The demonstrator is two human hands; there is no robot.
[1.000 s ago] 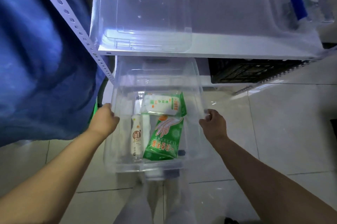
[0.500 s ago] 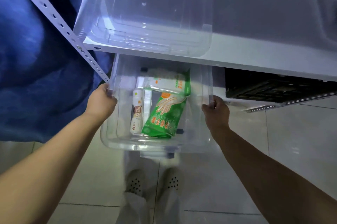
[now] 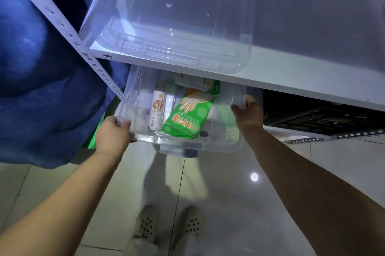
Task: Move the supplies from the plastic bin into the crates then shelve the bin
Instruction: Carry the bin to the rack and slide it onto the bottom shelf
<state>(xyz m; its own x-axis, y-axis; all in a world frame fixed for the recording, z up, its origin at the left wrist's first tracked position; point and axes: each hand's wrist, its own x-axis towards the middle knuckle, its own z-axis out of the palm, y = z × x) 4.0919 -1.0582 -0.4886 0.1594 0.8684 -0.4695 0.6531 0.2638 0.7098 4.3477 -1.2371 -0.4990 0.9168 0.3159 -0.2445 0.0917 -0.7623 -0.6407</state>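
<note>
A blue cloth [image 3: 41,80] hangs at the far left, beside a white perforated post [image 3: 62,26]. Just right of the cloth's lower edge, the left hand [image 3: 113,133] grips the left rim of the bin [image 3: 235,130], fingers curled over the edge near its front corner. The clear bin is held between both hands, its front half out past the white shelf [image 3: 291,76] and its back half under it. Inside it, right of the left hand, a white bottle [image 3: 157,113] with an orange label lies lengthwise. Next to that, a green pack [image 3: 187,118] printed with a glove leans toward the middle, its top partly under a white-and-green packet [image 3: 200,83] at the back. The right hand [image 3: 249,113] grips the right rim further back than the left one does, fingers hooked over the edge. Right of that hand, a black crate [image 3: 325,116] sits under the shelf. On the shelf above both hands rests a second bin [image 3: 177,16], clear, nothing visible in it. Below the held bin, between the forearms, are two shoes [image 3: 166,226] on pale floor tiles.
</note>
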